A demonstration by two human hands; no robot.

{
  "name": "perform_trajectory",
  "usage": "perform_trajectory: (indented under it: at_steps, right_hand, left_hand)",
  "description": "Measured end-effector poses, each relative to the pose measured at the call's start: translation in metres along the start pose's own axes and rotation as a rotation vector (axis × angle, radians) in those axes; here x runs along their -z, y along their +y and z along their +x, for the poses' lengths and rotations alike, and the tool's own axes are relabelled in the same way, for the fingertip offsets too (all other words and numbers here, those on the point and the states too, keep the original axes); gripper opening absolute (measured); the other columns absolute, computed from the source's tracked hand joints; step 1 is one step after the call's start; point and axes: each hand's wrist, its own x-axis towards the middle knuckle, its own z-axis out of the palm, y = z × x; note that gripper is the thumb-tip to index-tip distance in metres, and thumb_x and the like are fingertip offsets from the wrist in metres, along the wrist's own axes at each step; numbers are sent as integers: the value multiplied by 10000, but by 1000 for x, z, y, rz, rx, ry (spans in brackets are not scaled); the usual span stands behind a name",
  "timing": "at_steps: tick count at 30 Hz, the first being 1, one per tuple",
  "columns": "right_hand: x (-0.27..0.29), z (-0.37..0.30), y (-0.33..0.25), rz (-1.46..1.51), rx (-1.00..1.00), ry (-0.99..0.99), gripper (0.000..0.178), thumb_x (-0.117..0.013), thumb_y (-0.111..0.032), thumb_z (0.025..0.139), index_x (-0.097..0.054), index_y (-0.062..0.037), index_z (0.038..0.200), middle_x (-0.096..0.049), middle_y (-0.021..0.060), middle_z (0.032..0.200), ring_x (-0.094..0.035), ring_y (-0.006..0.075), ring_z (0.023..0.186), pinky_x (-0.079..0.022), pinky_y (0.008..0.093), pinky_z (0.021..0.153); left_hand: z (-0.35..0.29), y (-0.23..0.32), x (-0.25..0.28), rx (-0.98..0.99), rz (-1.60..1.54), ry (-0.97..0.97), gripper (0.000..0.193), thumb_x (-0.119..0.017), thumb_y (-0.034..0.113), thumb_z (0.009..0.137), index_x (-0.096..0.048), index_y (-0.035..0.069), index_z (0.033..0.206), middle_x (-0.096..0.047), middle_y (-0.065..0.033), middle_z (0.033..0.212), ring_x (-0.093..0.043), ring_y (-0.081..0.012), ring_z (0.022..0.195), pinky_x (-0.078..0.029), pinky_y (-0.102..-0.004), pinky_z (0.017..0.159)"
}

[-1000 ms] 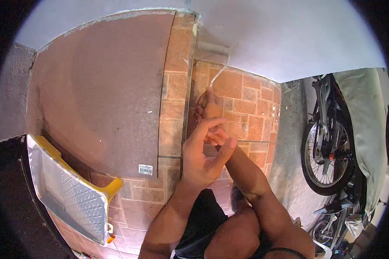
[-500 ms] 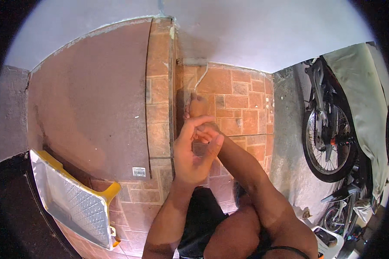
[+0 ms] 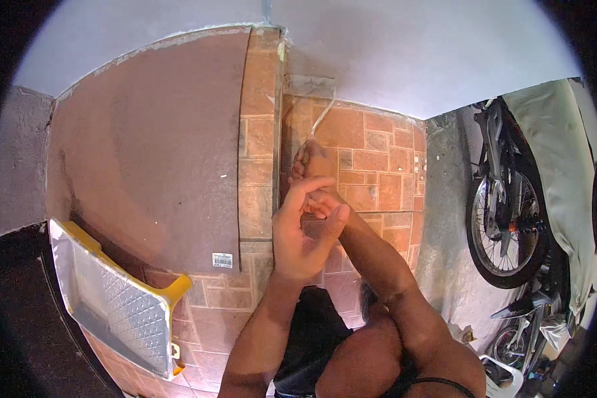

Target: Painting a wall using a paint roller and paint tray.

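paint roller [image 3: 308, 84] slightly higher on wall [image 3: 438, 56], in right hand's grip, left hand [image 3: 297, 233] loosely spread

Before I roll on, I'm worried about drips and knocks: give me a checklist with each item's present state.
1. Right hand gripping the paint roller: ok, the rod leads into its fist.
2. Left hand empty: ok, open with nothing in it.
3. Floor tiles by the roller covered: not ok, bare; the brown sheet lies to the left.
4. Paint tray clear of the roller: ok, off to the left.
5. Enough paint on the roller: cannot tell.
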Motion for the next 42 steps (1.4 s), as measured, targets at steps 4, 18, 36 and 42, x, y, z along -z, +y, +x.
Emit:
perform_trajectory:
  at_steps: [4, 18, 36, 42]
  right_hand:
    - [33, 5, -19, -316, 459, -188, 415, -413, -371, 1007, -538, -63, 758, -488, 70, 573, -474, 174, 454, -379, 326, 441]
    - [156, -213, -215, -406, 344, -108, 395, -529, -406, 969, -461, -128, 698, -353, -25, 470, -265, 100, 307, -253, 257, 330]
    - [141, -326, -284, 404, 218, -582, 173, -414, -125, 1040, -450, -26, 903, -403, -25, 602, -367, 45, 372, -332, 208, 386]
    - [157, -319, -291, 549, 226, -560, 208, -425, -124, 1039, -439, -55, 844, -394, -37, 602, -356, 37, 394, -331, 205, 406]
  left_hand:
    - [5, -2, -4, -80, 42, 7, 346, -665, 107, 915, -540, 7, 1222, -608, -42, 928, -571, -108, 859, -458, -253, 798]
    - [7, -8, -5, -129, 341, 13, 162, -734, 82, 829, -627, 28, 937, -546, 11, 673, -475, -72, 604, -421, -227, 578]
    - [-143, 32, 57, -147, 651, 213, 127, -686, 62, 815, -570, 29, 777, -498, -58, 621, -475, -146, 543, -395, -288, 515]
    - [-142, 29, 64, -228, 628, 178, 113, -674, 37, 774, -566, 23, 803, -491, -63, 655, -470, -157, 532, -382, -284, 493]
